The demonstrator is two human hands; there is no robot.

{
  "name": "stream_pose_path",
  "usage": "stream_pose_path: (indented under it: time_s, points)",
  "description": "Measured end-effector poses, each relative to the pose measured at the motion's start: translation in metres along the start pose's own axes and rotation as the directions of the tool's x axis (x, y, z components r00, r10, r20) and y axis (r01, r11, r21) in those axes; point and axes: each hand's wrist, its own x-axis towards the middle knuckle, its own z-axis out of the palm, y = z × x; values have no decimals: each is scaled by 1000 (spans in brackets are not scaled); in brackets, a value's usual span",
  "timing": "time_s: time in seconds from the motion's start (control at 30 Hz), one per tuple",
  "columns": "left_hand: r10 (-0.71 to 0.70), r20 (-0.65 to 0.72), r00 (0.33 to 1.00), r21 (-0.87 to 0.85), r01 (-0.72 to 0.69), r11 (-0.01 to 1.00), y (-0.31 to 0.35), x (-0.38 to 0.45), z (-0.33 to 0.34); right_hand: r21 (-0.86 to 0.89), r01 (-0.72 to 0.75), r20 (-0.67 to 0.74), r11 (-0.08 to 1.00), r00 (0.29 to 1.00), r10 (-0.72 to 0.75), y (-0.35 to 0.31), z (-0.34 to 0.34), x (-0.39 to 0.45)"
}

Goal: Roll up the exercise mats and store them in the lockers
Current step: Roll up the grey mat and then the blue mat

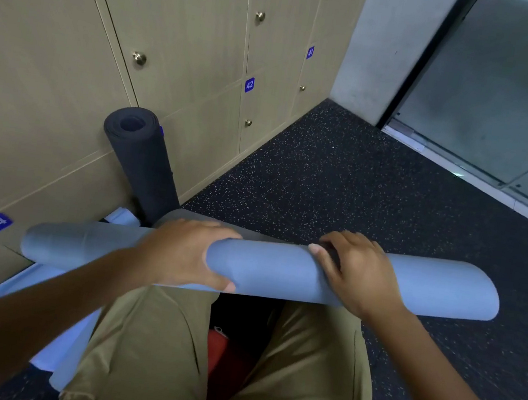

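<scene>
A rolled blue-grey exercise mat (273, 270) lies crosswise over my knees. My left hand (187, 253) wraps over its middle, thumb underneath. My right hand (354, 270) presses on the roll's top further right, fingers curled at the mat's loose edge. A dark rolled mat (141, 155) stands upright, leaning against the beige lockers (186, 19). All locker doors in view are shut, numbered 38, 41, 42 and 44.
A light blue mat (63, 341) lies partly unrolled on the floor by my left leg. A red object (223, 357) sits between my legs. Dark speckled rubber floor (342, 190) stretches to a frosted glass door (507, 98) on the right.
</scene>
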Motion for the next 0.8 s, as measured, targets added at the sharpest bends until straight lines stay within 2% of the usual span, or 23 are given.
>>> stream_pose_path:
  time_s: [0.07, 0.17, 0.33, 0.4, 0.47, 0.57, 0.7, 0.8]
  points:
    - [-6, 43, 999, -9, 6, 1000, -6, 11, -7, -46, -12, -1, 999, 1000, 12, 1, 4, -4]
    - [-54, 133, 990, -14, 56, 998, -10, 25, -11, -11, -42, 66, 999, 997, 43, 4, 11, 1]
    - [-88, 213, 973, 77, 73, 994, -12, 37, -21, -38, -50, 117, 998, 992, 55, 9, 15, 28]
    - [-63, 131, 989, 115, 48, 992, -14, 34, -19, -11, -55, 181, 998, 982, 56, 11, 13, 40]
    - [55, -76, 996, 184, -40, 982, -15, 28, -10, 1, -76, 282, 997, 957, 73, 14, 11, 54]
    - [251, -279, 927, 356, -143, 923, -12, 19, 8, 31, -160, 465, 987, 876, 128, 17, 8, 74]
    - [226, -270, 936, 487, -69, 871, -10, 20, 26, 67, -261, 618, 963, 769, 166, 17, 4, 97]
    - [171, -251, 953, 498, -24, 867, -16, 31, 31, 83, -293, 673, 952, 721, 163, 16, 4, 107]
